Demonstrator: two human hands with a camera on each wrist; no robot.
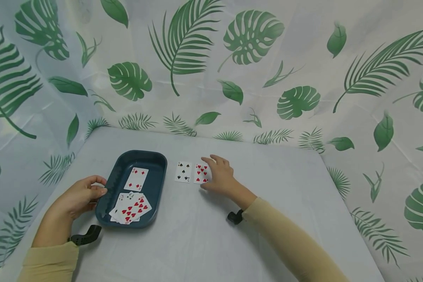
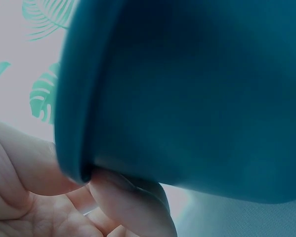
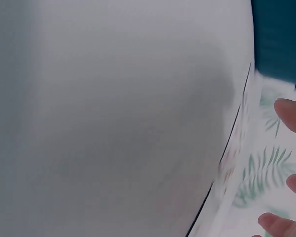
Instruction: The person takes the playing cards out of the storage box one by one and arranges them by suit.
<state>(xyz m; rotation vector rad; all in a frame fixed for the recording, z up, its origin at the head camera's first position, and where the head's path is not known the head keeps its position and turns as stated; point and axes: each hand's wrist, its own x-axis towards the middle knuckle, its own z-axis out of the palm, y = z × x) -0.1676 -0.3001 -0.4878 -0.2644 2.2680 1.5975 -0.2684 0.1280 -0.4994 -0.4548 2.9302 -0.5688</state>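
Nearest the viewer were the left sleeve [image 1: 49, 260] and right sleeve [image 1: 292, 243], both tan, with a black device at each wrist. The left hand [image 1: 82, 197] pinched the left rim of a dark blue tray [image 1: 157, 184]; the left wrist view showed the rim between thumb and finger. The tray was at the left of a white-covered table [image 1: 194, 243]. In its near end was an overlapping card pile [image 1: 130, 211], face up, a heart card uppermost. Beyond the pile, near the tray's middle, lay a single diamond card [image 1: 136, 179]. Right of the tray, on the table, a spade card [image 1: 183, 172] and a loose heart card [image 1: 201, 173] lay face up, side by side. The right hand [image 1: 221, 175] was at the loose heart card's right side, fingers spread and thumb apart; contact could not be told. Farthest off hung a white backdrop [image 1: 204, 96] printed with green leaves.
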